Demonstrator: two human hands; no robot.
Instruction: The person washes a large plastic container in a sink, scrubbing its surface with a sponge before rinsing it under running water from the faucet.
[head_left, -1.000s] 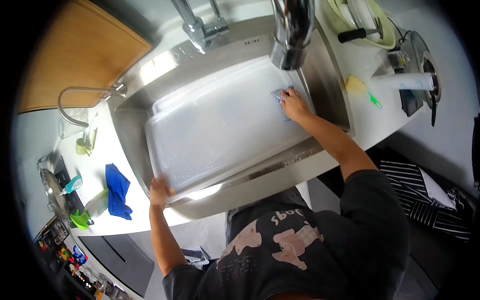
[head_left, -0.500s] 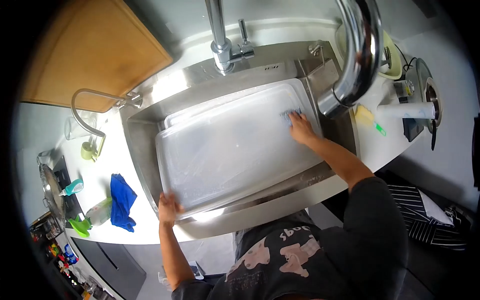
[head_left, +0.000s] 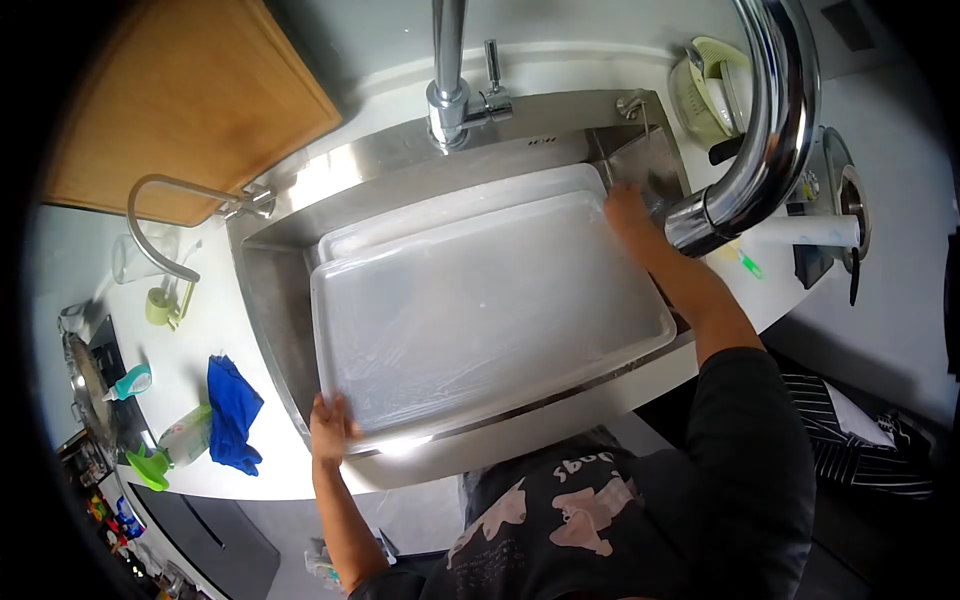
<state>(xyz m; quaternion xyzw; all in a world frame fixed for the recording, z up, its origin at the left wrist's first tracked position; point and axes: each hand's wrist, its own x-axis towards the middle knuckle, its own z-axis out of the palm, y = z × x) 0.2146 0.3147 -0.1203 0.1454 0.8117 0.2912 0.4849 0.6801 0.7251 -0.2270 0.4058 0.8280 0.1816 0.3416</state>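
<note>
A large translucent white plastic lid (head_left: 480,310) lies tilted across the sink, its near edge at the sink's front rim. Behind and partly beneath it, a second translucent white plastic piece (head_left: 365,238) shows along its far edge. My left hand (head_left: 331,428) grips the lid's near left corner, fingers curled over the edge. My right hand (head_left: 628,208) is at the lid's far right corner, its fingers blurred and partly hidden. A small grey-blue patch beside those fingers looks like the scrubbing pad (head_left: 656,206), mostly hidden.
The steel sink (head_left: 275,290) surrounds the lid. A chrome faucet (head_left: 448,110) rises behind, and a thick chrome spout (head_left: 790,130) hangs at right. A blue cloth (head_left: 233,415) and a spray bottle (head_left: 185,437) lie left. A green basket (head_left: 695,100) stands at back right.
My right hand has moved from the lid's surface to its far right corner, away from me. The lid has shifted toward me and right, exposing more of the piece behind.
</note>
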